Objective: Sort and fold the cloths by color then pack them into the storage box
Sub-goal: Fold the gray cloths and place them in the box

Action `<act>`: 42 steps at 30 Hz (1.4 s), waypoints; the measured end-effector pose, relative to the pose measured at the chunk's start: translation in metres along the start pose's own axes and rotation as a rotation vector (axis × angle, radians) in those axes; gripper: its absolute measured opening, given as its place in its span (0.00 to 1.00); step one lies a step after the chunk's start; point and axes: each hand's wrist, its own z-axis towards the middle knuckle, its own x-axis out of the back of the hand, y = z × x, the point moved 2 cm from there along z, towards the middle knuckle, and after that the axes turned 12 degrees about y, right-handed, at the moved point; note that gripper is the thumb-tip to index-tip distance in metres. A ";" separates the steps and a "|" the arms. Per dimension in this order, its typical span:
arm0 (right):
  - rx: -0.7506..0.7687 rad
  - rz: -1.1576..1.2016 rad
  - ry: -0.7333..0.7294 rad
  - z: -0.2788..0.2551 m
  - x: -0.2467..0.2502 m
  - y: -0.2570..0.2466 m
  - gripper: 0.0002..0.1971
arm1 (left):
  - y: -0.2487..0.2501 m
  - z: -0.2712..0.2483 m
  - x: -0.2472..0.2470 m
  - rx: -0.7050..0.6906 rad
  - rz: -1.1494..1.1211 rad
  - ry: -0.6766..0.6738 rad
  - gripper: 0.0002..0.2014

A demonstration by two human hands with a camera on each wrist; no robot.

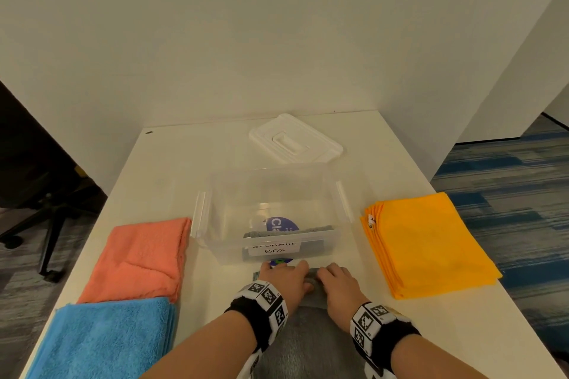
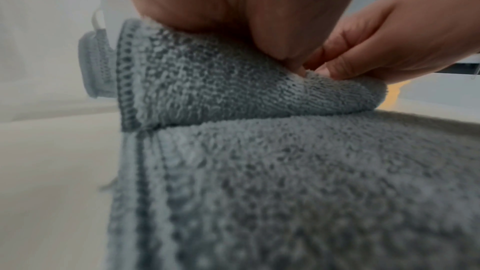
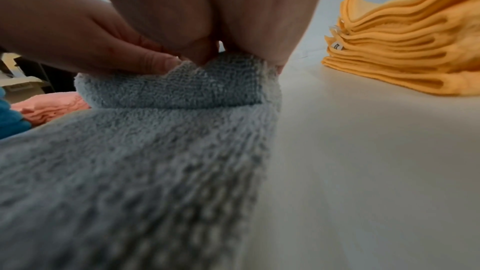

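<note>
The grey cloth [image 2: 259,182] is looped terry, rough and matt, with a tighter knitted band along its edge. The yellow cloths [image 1: 431,243] look finer and smoother (thin folded layers with small sewn tags). The pink cloth [image 1: 138,258] and blue cloth [image 1: 104,338] are fuzzy pile. The box [image 1: 209,218] is clear, glossy plastic; its lid [image 1: 295,138] is white plastic. The counter [image 3: 376,171] is smooth and matt.

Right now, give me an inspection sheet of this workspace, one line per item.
Surface: white table, against the wall.
Job's things: grey cloth being rolled; storage box open, a grey cloth inside; orange stack; coral cloths; blue cloths.
Clutter: box lid behind box.
Hands: left hand and right hand both grip the grey cloth's far end.
Cables: nothing seen.
Surroundings: office chair, blue carpet.
</note>
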 end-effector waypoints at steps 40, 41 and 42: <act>0.235 -0.147 0.018 -0.025 0.051 -0.012 0.23 | 0.025 -0.034 0.033 -0.282 0.099 0.169 0.18; 0.241 -0.129 0.011 -0.026 0.053 -0.015 0.21 | 0.025 -0.036 0.042 -0.287 0.119 0.121 0.20; 0.244 -0.115 0.007 -0.027 0.056 -0.017 0.20 | 0.027 -0.038 0.051 -0.284 0.138 0.115 0.20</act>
